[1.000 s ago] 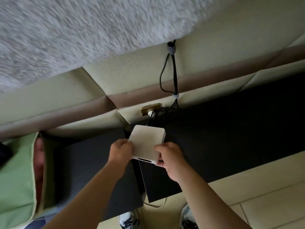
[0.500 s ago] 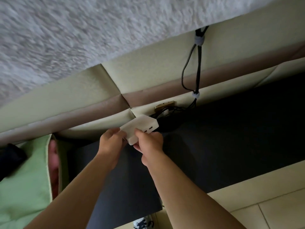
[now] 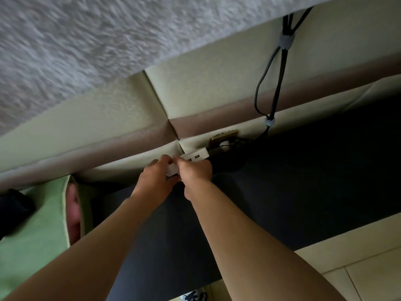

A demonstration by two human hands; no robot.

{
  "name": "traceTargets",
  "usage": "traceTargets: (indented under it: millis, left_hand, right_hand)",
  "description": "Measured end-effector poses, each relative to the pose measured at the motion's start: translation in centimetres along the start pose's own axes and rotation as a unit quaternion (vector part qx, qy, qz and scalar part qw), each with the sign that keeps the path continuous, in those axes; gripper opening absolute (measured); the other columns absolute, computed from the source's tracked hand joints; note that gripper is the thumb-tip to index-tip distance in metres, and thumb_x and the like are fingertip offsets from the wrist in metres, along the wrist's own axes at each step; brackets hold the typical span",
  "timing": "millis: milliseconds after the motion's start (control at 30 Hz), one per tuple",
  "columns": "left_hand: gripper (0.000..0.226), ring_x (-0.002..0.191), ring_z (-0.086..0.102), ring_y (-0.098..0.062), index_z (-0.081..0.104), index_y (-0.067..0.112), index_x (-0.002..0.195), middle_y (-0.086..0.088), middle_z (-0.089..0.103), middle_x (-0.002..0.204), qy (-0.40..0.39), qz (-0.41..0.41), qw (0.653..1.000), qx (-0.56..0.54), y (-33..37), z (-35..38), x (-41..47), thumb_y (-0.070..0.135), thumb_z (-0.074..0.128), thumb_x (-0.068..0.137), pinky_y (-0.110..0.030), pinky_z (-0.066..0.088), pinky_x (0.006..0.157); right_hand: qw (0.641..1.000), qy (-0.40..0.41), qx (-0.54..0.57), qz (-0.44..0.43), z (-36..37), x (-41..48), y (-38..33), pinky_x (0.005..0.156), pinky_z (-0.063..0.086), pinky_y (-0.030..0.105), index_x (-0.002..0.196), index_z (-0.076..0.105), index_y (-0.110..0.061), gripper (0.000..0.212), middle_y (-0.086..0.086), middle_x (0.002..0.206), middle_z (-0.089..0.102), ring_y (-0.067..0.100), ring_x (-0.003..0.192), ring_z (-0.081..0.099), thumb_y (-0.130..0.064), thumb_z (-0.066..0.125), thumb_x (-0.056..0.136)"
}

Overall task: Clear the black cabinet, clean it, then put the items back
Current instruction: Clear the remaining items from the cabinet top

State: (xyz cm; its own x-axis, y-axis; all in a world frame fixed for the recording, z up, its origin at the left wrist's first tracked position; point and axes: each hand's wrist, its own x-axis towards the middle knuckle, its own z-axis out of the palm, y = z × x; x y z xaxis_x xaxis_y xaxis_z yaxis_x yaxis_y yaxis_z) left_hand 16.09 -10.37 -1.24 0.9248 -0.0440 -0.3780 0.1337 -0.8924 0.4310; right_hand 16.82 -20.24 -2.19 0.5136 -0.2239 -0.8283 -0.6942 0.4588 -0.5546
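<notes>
A small white box with ports (image 3: 195, 156) is tilted against the padded wall at the back edge of the black cabinet top (image 3: 282, 181). My left hand (image 3: 155, 181) and my right hand (image 3: 195, 173) both grip its near end, fingers curled round it. Most of the box is hidden behind my fingers. Black cables (image 3: 236, 142) run from its far end toward a brass wall socket (image 3: 224, 135).
A bundle of dark cords (image 3: 280, 79) with grey ties hangs down the cream padded wall (image 3: 206, 90). A fluffy grey-white blanket (image 3: 86, 40) fills the top. A green bag (image 3: 32, 224) sits at the left. Cream floor tiles (image 3: 358, 268) lie at the lower right.
Both hands carried the white box from above the cabinet's front away toward the wall and tipped it on edge. The view shifted, so the cords now sit further right.
</notes>
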Motion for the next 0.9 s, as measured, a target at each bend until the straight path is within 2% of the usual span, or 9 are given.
traceTargets:
  millis: [100,167,233,333,533,700,833,900]
  left_hand:
    - [0.034,0.099,0.061,-0.031,0.052,0.016,0.126,-0.009,0.062,0.114,-0.001,0.016,0.999,0.045,-0.1,-0.4,1.0,0.028,0.062,0.096,-0.038,0.048,0.078]
    - [0.034,0.099,0.061,-0.031,0.051,0.014,0.125,-0.01,0.062,0.113,-0.003,0.01,0.998,0.061,-0.5,-0.3,1.5,0.026,0.061,0.096,-0.036,0.045,0.076]
    - [0.034,0.1,0.061,-0.03,0.052,0.014,0.124,-0.01,0.062,0.114,-0.015,-0.003,0.996,0.086,-0.7,0.0,1.9,0.022,0.064,0.093,-0.037,0.048,0.078]
    - [0.033,0.095,0.059,-0.028,0.052,0.014,0.122,-0.011,0.063,0.114,-0.025,-0.027,0.996,0.087,-1.0,0.6,2.4,0.017,0.064,0.091,-0.039,0.052,0.08]
    - [0.047,0.11,0.059,-0.036,0.045,0.017,0.136,-0.017,0.06,0.123,-0.062,-0.04,0.993,0.093,-1.5,1.9,3.9,0.015,0.059,0.091,-0.044,0.051,0.089]
    - [0.04,0.109,0.057,-0.036,0.045,0.013,0.129,-0.017,0.058,0.12,-0.081,-0.052,0.991,0.091,-1.6,2.5,4.8,0.017,0.058,0.091,-0.042,0.048,0.086]
    - [0.038,0.114,0.055,-0.037,0.048,0.009,0.128,-0.018,0.055,0.123,-0.086,-0.044,0.989,0.109,-1.5,2.7,5.3,0.016,0.057,0.092,-0.044,0.048,0.093]
    - [0.039,0.114,0.055,-0.036,0.048,0.008,0.128,-0.017,0.056,0.123,-0.087,-0.043,0.989,0.108,-1.5,2.8,5.4,0.019,0.057,0.093,-0.043,0.047,0.091]
  right_hand:
    - [0.998,-0.047,-0.03,0.001,-1.0,0.3,0.2,0.09,0.06,0.041,0.107,0.068,-0.01,0.025,0.005,0.099,0.072,0.022,0.093,0.07,-0.02,0.076,0.086]
    - [0.995,-0.071,-0.072,0.004,-2.6,0.2,0.1,0.085,0.061,0.038,0.093,0.067,-0.012,0.004,0.005,0.089,0.068,0.02,0.083,0.068,-0.015,0.063,0.093]
    - [0.988,-0.073,-0.137,-0.004,-4.8,0.1,0.4,0.077,0.061,0.031,0.095,0.062,-0.011,0.007,0.008,0.094,0.066,0.018,0.079,0.068,-0.012,0.055,0.098]
    - [0.975,-0.063,-0.214,-0.005,-8.7,0.2,0.6,0.069,0.059,0.026,0.113,0.058,-0.009,0.016,0.008,0.101,0.066,0.015,0.077,0.066,-0.011,0.05,0.1]
    - [0.946,-0.01,-0.323,-0.017,-14.5,1.3,-0.2,0.078,0.061,0.038,0.094,0.061,-0.011,0.016,0.011,0.094,0.071,0.019,0.072,0.068,-0.007,0.046,0.098]
    - [0.947,0.01,-0.321,0.0,-16.9,2.8,-0.5,0.06,0.06,0.03,0.102,0.061,-0.007,0.014,0.011,0.082,0.073,0.018,0.061,0.071,-0.007,0.047,0.1]
    - [0.947,-0.001,-0.321,-0.003,-17.1,3.1,-0.4,0.063,0.062,0.032,0.103,0.061,-0.007,0.014,0.011,0.08,0.073,0.02,0.064,0.073,-0.008,0.048,0.101]
    - [0.947,-0.004,-0.322,-0.007,-17.1,3.1,-0.3,0.063,0.062,0.032,0.1,0.061,-0.006,0.015,0.011,0.079,0.073,0.021,0.065,0.073,-0.007,0.046,0.1]
